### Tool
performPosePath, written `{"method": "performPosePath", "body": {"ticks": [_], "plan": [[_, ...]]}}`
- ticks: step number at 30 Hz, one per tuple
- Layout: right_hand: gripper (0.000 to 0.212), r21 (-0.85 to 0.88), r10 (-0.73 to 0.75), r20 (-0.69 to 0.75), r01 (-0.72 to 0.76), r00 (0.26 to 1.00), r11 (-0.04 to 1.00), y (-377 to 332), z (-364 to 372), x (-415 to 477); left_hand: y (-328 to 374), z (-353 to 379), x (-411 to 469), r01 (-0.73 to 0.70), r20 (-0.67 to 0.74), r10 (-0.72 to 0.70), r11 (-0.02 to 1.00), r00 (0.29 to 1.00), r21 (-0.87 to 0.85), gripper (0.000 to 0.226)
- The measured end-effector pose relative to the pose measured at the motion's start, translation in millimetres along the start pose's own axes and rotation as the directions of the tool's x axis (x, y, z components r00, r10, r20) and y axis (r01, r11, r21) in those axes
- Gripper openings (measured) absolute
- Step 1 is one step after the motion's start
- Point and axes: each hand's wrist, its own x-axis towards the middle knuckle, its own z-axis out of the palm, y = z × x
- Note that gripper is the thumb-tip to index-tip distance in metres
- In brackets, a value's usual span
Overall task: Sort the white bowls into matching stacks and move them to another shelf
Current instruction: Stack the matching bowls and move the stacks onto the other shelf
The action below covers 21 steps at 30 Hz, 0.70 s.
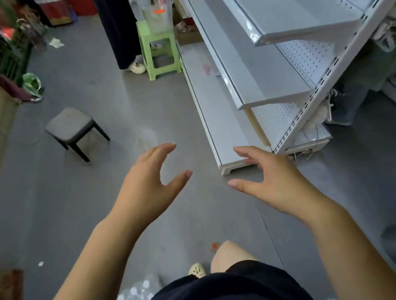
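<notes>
0 white bowls are in view; the 3 tiers of the white shelf unit point(271, 83) hold none, so progress cannot be judged. Left hand point(147, 188) and right hand point(273, 180) hover above the grey floor point(125, 114), fingers spread, holding and touching nothing.

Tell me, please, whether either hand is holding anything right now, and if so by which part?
Nothing is held. The left hand and the right hand are both open and empty, fingers curled loosely over the grey floor.
</notes>
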Motion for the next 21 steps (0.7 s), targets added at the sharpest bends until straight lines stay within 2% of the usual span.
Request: {"method": "performPosePath", "body": {"ticks": [6, 14, 18, 21], "plan": [[0.078, -0.083, 0.054, 0.131, -0.043, 0.99, 0.996, -5, 5, 98, -44, 6, 62, 0.078, 0.071, -0.08, 0.997, 0.994, 0.023, 0.072], [0.085, -0.125, -0.031, 0.231, 0.061, 0.973, 0.99, -43, -19, 282, -74, -43, 227, 0.113, -0.04, -0.11, 0.988, 0.993, 0.101, 0.075], [0.088, -0.129, -0.082, 0.225, 0.113, 0.971, 0.985, -66, -50, 367, -73, -76, 317, 0.073, -0.094, -0.06, 0.988, 0.994, 0.134, 0.076], [0.09, -0.163, -0.116, 0.214, 0.153, 0.97, 0.975, -82, -70, 423, -77, -86, 370, 0.057, -0.081, -0.045, 0.986, 0.996, 0.156, 0.08]]}}
